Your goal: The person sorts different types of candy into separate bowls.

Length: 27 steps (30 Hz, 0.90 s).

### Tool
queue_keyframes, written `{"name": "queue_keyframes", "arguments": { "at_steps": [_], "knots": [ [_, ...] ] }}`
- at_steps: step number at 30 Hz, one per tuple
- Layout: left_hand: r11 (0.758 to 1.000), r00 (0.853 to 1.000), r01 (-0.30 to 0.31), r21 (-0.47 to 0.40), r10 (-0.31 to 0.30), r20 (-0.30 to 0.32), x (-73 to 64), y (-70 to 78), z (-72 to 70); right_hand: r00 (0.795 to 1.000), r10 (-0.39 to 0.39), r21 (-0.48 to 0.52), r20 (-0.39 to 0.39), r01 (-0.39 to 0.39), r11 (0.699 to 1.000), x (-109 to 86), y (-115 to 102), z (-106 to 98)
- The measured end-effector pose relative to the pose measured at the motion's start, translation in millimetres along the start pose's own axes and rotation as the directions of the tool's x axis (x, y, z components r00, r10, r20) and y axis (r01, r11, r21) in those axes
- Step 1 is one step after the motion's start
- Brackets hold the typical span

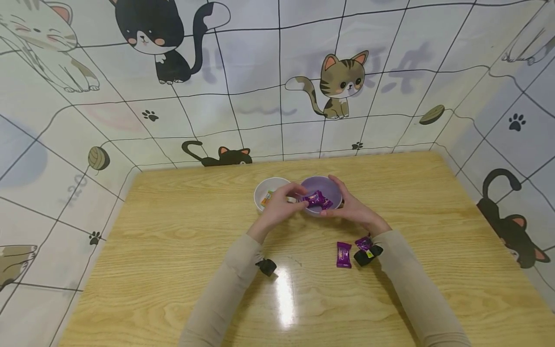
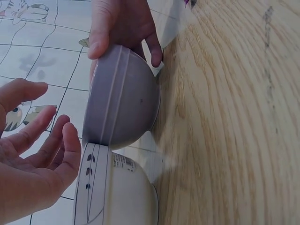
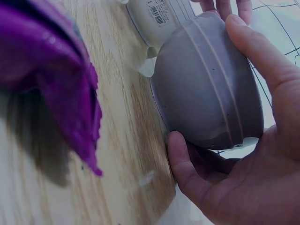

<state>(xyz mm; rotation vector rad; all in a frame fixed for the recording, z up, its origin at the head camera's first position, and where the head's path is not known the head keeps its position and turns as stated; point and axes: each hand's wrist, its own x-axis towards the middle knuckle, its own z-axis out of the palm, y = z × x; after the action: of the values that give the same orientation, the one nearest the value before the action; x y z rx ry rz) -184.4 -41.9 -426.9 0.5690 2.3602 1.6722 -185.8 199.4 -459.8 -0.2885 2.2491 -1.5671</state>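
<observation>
A purple bowl holds several purple-wrapped candies. My right hand grips this bowl from its right side, with the thumb at the rim and fingers round the outer wall in the right wrist view. Touching it on the left stands a white bowl with an orange-and-green wrapped piece inside. My left hand hovers over where the two bowls meet. Its fingers are loosely bent with nothing between them in the left wrist view.
Two more purple-wrapped candies lie on the wooden table: one flat, the other beside the black wrist device on my right arm. A cat-patterned cloth rises behind the table's back edge and along both sides.
</observation>
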Motion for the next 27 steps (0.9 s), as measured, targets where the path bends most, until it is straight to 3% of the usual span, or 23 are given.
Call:
{"name": "queue_keyframes", "arguments": {
  "at_steps": [11, 27],
  "knots": [
    [0.998, 0.999, -0.027, -0.052, 0.025, -0.030, -11.0, -1.1, -5.4, 1.000, 0.005, -0.016, 0.008, -0.005, 1.000, 2.0, 0, -1],
    [0.993, 0.999, -0.039, -0.115, 0.040, 0.009, -28.2, 0.4, 6.8, 1.000, 0.011, -0.004, 0.014, -0.011, 1.000, 0.5, -2, 0]
  ]
}}
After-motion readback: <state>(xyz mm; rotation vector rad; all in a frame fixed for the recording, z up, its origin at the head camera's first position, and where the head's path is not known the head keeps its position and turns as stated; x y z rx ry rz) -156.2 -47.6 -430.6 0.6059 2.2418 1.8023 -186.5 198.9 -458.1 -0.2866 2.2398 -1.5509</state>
